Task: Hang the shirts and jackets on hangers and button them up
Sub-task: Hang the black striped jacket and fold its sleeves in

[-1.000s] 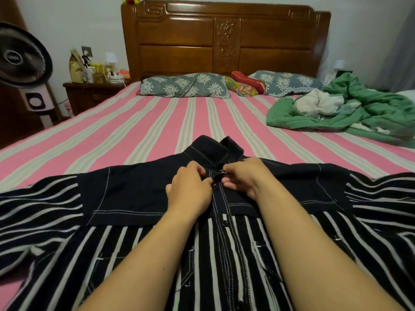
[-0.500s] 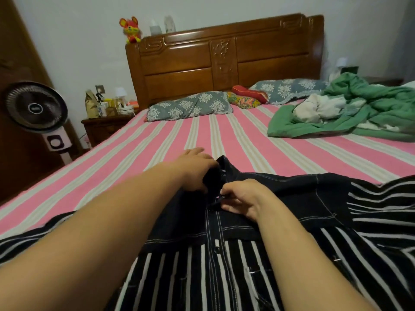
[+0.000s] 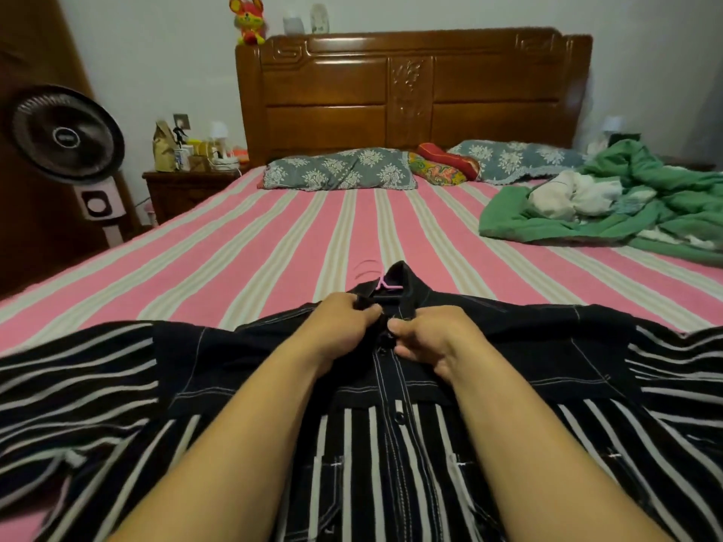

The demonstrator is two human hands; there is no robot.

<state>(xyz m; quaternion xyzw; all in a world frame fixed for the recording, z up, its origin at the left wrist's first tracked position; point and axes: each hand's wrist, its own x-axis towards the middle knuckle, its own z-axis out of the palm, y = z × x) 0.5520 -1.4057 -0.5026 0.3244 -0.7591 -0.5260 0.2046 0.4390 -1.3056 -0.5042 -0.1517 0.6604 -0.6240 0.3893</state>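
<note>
A black shirt (image 3: 508,357) with white stripes on its lower half and sleeves lies spread flat, front up, on the bed. A pink hanger (image 3: 381,282) is inside it, and its hook pokes out of the collar. My left hand (image 3: 344,322) pinches the left edge of the placket just below the collar. My right hand (image 3: 434,336) pinches the right edge beside it, fingers curled on the cloth. A fastened black button (image 3: 399,418) shows lower down the placket.
The bed (image 3: 274,244) has a pink and beige striped sheet. A green blanket with white clothes (image 3: 610,205) is heaped at the right. Pillows (image 3: 340,170) lie by the wooden headboard. A standing fan (image 3: 66,138) and a cluttered nightstand (image 3: 184,185) are at the left.
My left hand came back from the collar to the placket beside my right hand. The pink hanger's hook now shows above the collar. The camera has tilted up.
</note>
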